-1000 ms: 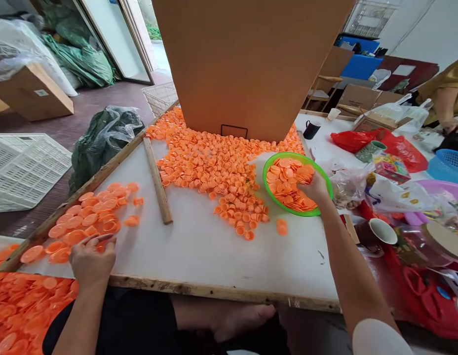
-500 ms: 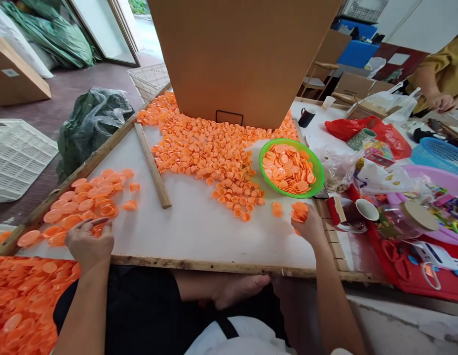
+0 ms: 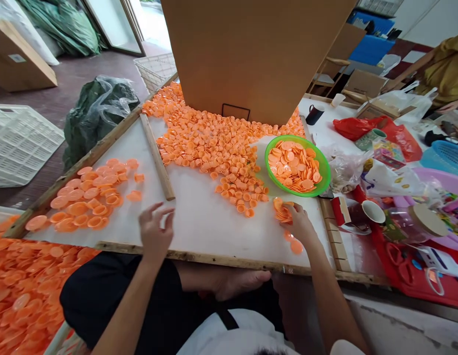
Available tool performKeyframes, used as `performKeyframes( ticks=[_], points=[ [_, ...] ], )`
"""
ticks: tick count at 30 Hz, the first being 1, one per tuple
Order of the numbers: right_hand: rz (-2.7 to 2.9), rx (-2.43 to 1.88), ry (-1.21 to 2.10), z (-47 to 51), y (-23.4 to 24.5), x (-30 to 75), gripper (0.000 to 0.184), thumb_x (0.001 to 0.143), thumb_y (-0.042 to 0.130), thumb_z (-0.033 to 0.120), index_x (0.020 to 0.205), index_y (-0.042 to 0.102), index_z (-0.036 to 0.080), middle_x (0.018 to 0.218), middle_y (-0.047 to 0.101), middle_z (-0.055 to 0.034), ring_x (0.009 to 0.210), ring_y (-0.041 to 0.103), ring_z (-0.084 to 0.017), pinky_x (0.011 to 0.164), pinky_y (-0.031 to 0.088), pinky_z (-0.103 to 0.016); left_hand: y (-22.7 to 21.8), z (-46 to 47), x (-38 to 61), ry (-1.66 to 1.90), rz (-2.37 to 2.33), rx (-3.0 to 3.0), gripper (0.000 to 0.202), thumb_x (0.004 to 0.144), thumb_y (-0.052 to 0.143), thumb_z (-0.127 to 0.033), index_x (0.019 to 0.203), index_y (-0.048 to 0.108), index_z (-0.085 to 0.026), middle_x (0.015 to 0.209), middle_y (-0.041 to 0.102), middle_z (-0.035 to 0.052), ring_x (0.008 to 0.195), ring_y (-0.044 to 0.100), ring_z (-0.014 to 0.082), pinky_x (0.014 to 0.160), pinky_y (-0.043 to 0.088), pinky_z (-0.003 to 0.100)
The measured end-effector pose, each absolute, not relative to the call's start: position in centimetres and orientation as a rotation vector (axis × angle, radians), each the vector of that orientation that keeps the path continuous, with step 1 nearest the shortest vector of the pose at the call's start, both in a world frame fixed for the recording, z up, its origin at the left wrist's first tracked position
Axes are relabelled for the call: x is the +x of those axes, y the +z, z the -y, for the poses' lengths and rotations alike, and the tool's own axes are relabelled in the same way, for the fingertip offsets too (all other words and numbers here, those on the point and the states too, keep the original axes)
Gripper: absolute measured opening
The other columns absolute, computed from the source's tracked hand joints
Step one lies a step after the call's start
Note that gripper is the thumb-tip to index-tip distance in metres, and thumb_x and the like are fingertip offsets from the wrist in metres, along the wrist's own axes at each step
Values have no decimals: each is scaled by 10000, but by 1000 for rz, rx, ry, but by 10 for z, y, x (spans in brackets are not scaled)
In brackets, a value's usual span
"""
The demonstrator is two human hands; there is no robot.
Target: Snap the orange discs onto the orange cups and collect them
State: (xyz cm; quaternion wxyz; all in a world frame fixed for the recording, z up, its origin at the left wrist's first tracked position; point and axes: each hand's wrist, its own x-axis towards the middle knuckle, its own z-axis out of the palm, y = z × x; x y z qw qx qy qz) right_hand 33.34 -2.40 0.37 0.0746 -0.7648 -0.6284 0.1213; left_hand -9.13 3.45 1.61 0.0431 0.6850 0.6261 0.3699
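Note:
My left hand [image 3: 156,230] is raised over the white tabletop [image 3: 199,217] near the front edge, fingers bent and apart, with nothing visible in it. To its left lies a pile of orange round caps [image 3: 78,208], some flat and some cup-like. My right hand [image 3: 302,226] grips several flat orange discs [image 3: 282,212] in a bunch, just below a green bowl [image 3: 328,172] full of similar discs. Two loose discs [image 3: 296,246] lie by the wrist. Beyond, many small orange cups [image 3: 214,143] are heaped across the table.
A cardboard box [image 3: 258,54] stands at the back of the heap. A wooden strip [image 3: 158,158] lies between the cap pile and the cups. Wooden rails edge the table. Mugs, a jar [image 3: 410,222] and bags crowd the right; another person [image 3: 443,69] is at far right.
My left hand has left the cap pile and moved right over the tabletop. My right hand has shifted slightly left with its discs; loose discs now show beneath it. The view has shifted slightly.

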Motion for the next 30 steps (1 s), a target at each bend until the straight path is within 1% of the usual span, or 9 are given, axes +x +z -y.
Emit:
performKeyframes(
  ticks=[3, 8, 11, 14, 16, 20, 23, 26, 30],
  points=[
    [1888, -2235, 443, 25, 5, 333, 629, 726, 718, 237, 1317, 501, 258, 1400, 420, -132, 1203, 496, -315, 954, 456, -445, 6, -28, -43, 1150, -1566, 2260, 118, 913, 536, -215, 955, 645, -199, 1140, 613, 99, 1129, 547, 236, 1006, 447, 412],
    [1827, -2120, 446, 28, 15, 334, 414, 806, 611, 221, 1218, 592, 267, 1340, 486, -110, 1213, 515, -282, 962, 466, -454, 0, -31, 46, 872, -1096, 2569, 292, 904, 488, -122, 1136, 629, -230, 1261, 598, 88, 1218, 494, 249, 1005, 437, 423],
    [1740, -2070, 403, 31, 20, 333, 274, 842, 568, 255, 1104, 644, 235, 1179, 579, -104, 1080, 584, -260, 880, 506, -427, -8, -41, 74, 747, -1031, 2685, 311, 877, 495, -82, 1086, 667, -236, 1298, 592, 76, 1234, 481, 271, 985, 434, 434],
    [1662, -2082, 437, 35, 21, 331, 218, 854, 559, 280, 1040, 652, 213, 1017, 625, -81, 891, 625, -221, 768, 520, -373, -15, -49, 82, 718, -1038, 2694, 254, 863, 521, -76, 954, 702, -230, 1283, 606, 67, 1225, 488, 285, 974, 431, 443],
    [1646, -2127, 467, 39, 19, 327, 201, 843, 571, 276, 1017, 647, 210, 974, 632, -65, 809, 625, -201, 720, 505, -349, -14, -50, 83, 778, -1059, 2634, 207, 880, 534, -112, 907, 703, -228, 1243, 625, 66, 1206, 502, 279, 971, 431, 441],
    [1596, -2309, 446, 47, 11, 317, 276, 801, 620, 300, 1064, 619, 215, 1070, 611, -78, 747, 612, -192, 654, 461, -332, -1, -44, 79, 1019, -1103, 2305, 120, 901, 570, -205, 874, 687, -213, 1119, 654, 77, 1099, 553, 231, 954, 448, 405],
    [1536, -2366, 454, 51, 3, 312, 328, 780, 630, 294, 1092, 581, 205, 1086, 606, -88, 788, 609, -208, 646, 440, -323, 13, -33, 70, 1185, -1154, 1945, 75, 876, 616, -238, 846, 669, -195, 1008, 656, 76, 1007, 582, 205, 920, 461, 370],
    [1494, -2320, 479, 54, -4, 312, 274, 755, 635, 277, 1007, 571, 191, 1036, 619, -89, 838, 603, -220, 672, 438, -321, 21, -19, 58, 1183, -1160, 1516, 124, 846, 654, -297, 806, 645, -180, 908, 652, 56, 895, 607, 179, 848, 475, 322],
    [1458, -2204, 628, 59, -1, 315, 119, 753, 623, 275, 836, 574, 206, 853, 634, -41, 741, 581, -194, 674, 433, -320, 24, 3, 45, 1076, -1109, 937, 217, 817, 678, -373, 776, 642, -162, 751, 631, 16, 729, 569, 127, 738, 465, 258]
  ],
)
